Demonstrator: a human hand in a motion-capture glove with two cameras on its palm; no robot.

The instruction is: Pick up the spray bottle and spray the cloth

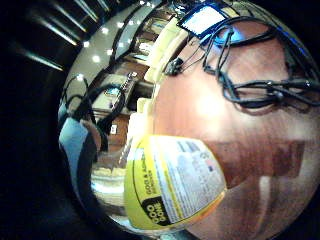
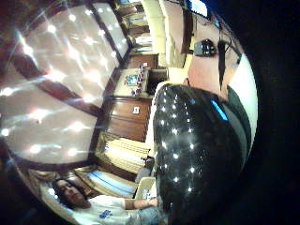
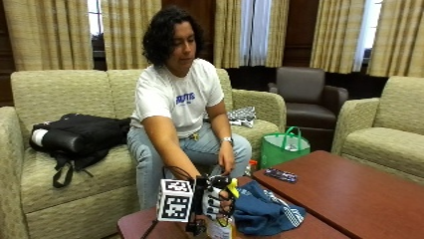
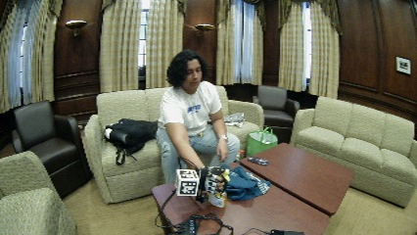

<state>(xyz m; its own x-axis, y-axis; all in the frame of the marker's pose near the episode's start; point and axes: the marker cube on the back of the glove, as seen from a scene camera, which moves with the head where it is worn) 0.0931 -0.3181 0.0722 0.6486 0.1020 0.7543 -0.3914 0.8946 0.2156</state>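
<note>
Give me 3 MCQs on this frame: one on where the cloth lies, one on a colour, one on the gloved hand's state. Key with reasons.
1. Where is the cloth?
A. on the sofa
B. on the table beside the gloved hand
C. in the green bag

2. What colour is the cloth?
A. blue
B. red
C. white

3. What is the right hand doing?
A. resting flat on the table
B. hanging idle
C. gripping the spray bottle

Key: B, the cloth lies bunched on the table next to the right hand; A, it is blue with pale stripes; C, the fingers curl round the spray bottle, whose yellow label fills the little finger side palm view.
</note>
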